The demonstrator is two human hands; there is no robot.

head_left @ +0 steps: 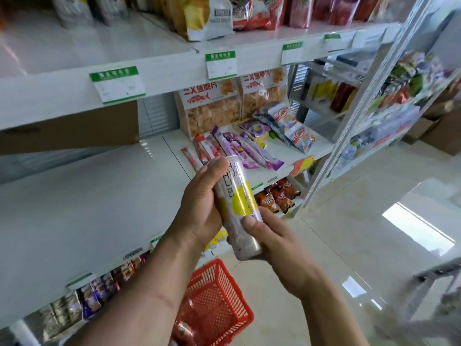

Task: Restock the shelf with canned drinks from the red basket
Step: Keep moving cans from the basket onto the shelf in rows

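Note:
A tall slim can (pixel 237 196), silver with a yellow patch and dark lettering, is tilted in front of the middle white shelf (pixel 94 196). My left hand (pixel 199 206) grips its upper half from the left. My right hand (pixel 267 236) holds its lower end, thumb pressed on the front. Below my arms the red basket (pixel 219 303) stands on the floor, with at least one red can (pixel 184 328) lying in it, partly hidden by my left forearm.
The middle shelf holds purple and pink snack sticks (pixel 239 148), chip bags (pixel 212 108) and a cardboard box (pixel 69 131). Snack packs fill the shelf above and below. A second rack (pixel 374 96) stands to the right on the glossy tiled floor.

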